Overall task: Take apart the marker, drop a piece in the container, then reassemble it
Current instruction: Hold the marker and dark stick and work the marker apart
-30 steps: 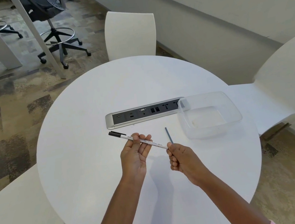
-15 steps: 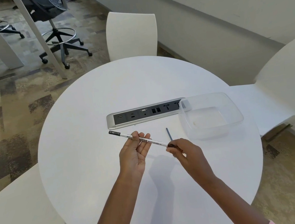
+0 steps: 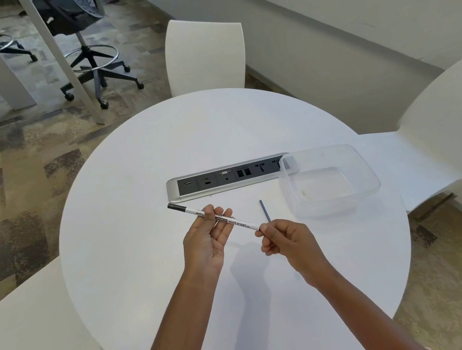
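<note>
Your whiteboard marker (image 3: 217,218) is held in the air over the round white table (image 3: 153,265), slanting from its black cap at the upper left down to its open rear end at the lower right. Your left hand (image 3: 207,237) pinches the barrel near its middle between thumb and fingertips. Your right hand (image 3: 282,237) is closed at that rear end; what it pinches there is hidden by the fingers, so I cannot tell whether it holds an end plug or only the barrel tip.

A thin dark ink rod (image 3: 265,210) lies on the table just beyond your right knuckles, apart from both hands and short of the clear plastic container (image 3: 331,180), which looks empty.

The main risk, as I judge it, is that rod: it is round and slender, so a brush from your right hand could roll it away. A small piece in your right fingers could also slip out unseen. The container overlaps the end of the power socket strip (image 3: 224,178), so a careless nudge might rock it.
</note>
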Demonstrator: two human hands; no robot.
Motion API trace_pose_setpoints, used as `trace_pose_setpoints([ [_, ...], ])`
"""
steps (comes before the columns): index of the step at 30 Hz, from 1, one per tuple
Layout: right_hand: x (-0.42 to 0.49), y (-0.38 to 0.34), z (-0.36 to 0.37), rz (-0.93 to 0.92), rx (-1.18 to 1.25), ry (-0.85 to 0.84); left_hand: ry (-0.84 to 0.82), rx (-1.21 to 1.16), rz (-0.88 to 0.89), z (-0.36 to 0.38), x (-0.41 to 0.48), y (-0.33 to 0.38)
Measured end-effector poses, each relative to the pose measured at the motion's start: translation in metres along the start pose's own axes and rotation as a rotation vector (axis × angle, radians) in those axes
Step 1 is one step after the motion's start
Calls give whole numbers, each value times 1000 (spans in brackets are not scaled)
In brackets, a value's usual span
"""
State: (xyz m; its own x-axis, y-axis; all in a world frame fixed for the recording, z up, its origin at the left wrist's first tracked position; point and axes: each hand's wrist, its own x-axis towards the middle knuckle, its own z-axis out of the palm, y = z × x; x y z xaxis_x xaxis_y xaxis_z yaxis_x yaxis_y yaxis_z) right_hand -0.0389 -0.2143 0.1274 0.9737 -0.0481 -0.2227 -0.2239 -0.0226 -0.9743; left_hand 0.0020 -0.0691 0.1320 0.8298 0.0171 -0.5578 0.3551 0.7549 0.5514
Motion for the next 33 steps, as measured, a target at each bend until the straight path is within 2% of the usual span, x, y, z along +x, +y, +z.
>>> trace_pose_setpoints([
  [7, -5, -2, -2, -271, -395, 46, 12, -13, -24, -4, 1, 3],
  [15, -8, 0, -10, -766, -1021, 97, 18, -29, -57, -5, 2, 2],
  [19, -4, 3, -15, -974, -1169, 136, 15, -24, -67, -5, 2, 0],
  [21, -1, 6, -17, -1003, -1195, 139, 15, -24, -69, -4, 2, -1],
  [23, -2, 10, -15, -868, -1086, 150, 13, -17, -66, -3, 2, -2],
  [27, -8, 5, -3, -222, -311, 107, 22, 13, -37, -4, 2, 0],
  [31, -11, -1, -1, 147, 274, 28, 29, 5, -39, -6, 3, 1],
  [33, -11, -4, -1, 324, 431, -15, 25, 11, -45, -5, 2, -1],
])
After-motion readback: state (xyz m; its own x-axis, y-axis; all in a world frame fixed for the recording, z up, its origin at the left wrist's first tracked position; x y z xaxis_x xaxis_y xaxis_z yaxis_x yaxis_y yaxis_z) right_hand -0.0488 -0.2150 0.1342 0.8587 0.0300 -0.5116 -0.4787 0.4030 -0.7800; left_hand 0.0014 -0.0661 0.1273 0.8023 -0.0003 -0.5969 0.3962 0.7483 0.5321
